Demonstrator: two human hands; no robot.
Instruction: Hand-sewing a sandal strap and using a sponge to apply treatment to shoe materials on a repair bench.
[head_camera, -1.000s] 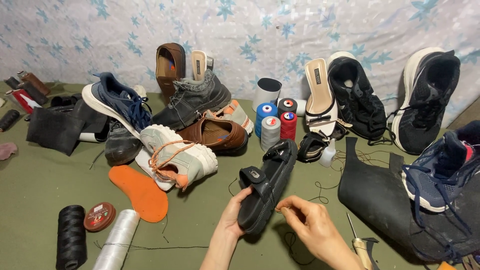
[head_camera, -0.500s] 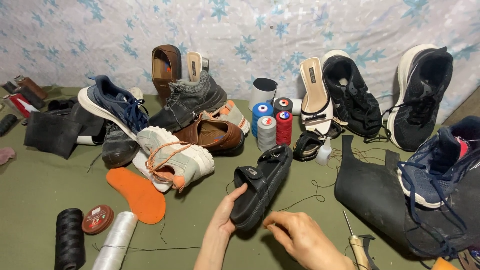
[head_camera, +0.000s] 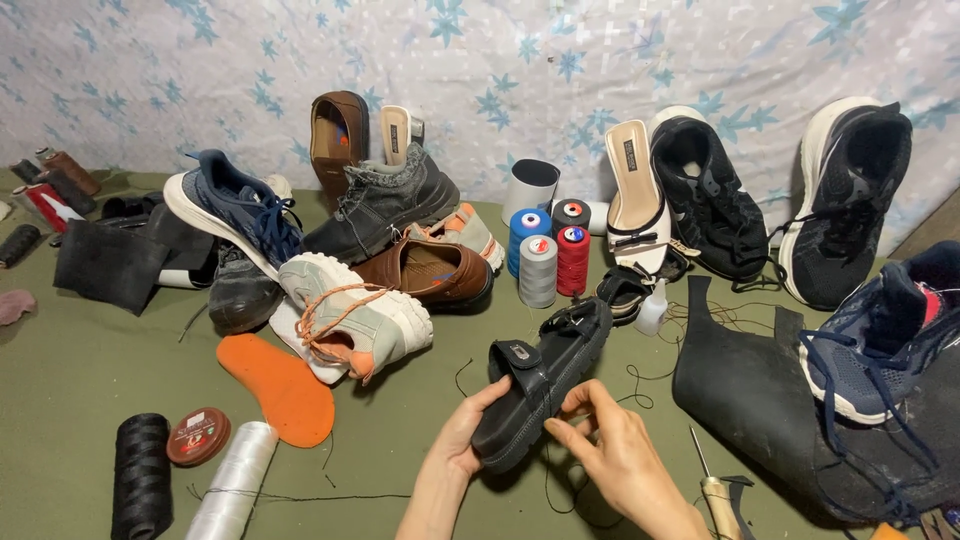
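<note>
Left hand grips the black sandal at its lower end; right hand pinches its edge, fingers curled.

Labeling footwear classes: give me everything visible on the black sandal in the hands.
The black sandal is matte, leather-like, with a thick dark sole and two wide straps, the nearer one bearing a small pale tag. It is held tilted above the green cloth, toe end toward the person, heel end raised toward the thread spools. The left hand cups its lower left edge; the right hand touches its underside from the right. A dark thread trails beside it.
</note>
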